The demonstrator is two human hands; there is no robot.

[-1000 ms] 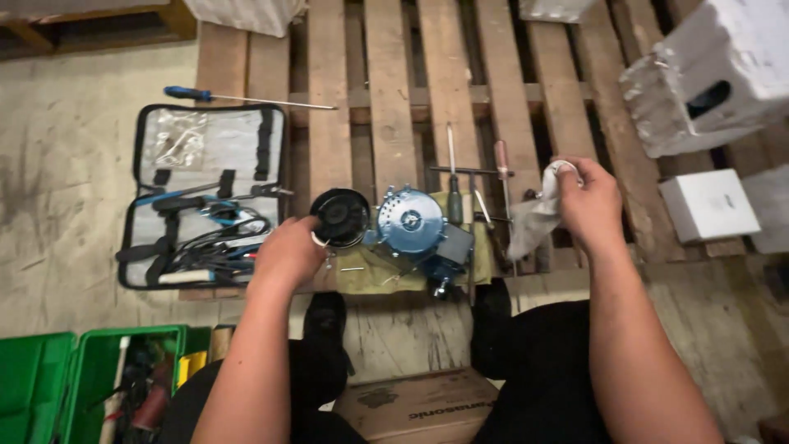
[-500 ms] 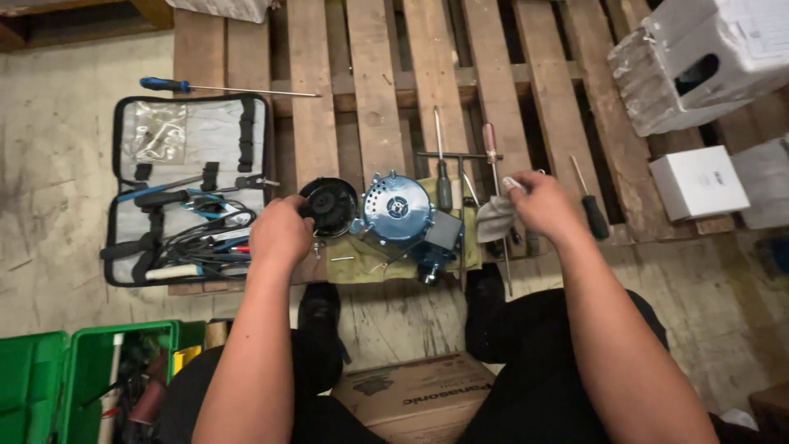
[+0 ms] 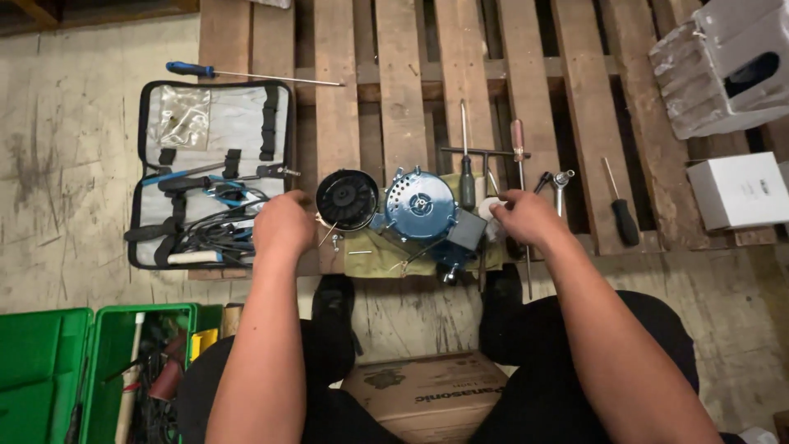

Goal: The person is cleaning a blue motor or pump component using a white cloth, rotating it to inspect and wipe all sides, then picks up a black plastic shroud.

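One blue motor [image 3: 419, 205] sits on a cloth on the wooden pallet [image 3: 403, 99], between two hands. The left hand [image 3: 283, 226] curls its grip beside one black round cover [image 3: 347, 199]; the right hand [image 3: 526, 218] pinches a white rag [image 3: 491, 207]. One open tool case [image 3: 209, 173] lies left, two green bins [image 3: 49, 362] below.

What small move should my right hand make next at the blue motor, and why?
Probably bring the right hand with its white cloth onto the blue motor housing: the cloth sits at its edge, while the left hand rests by the black round cover.
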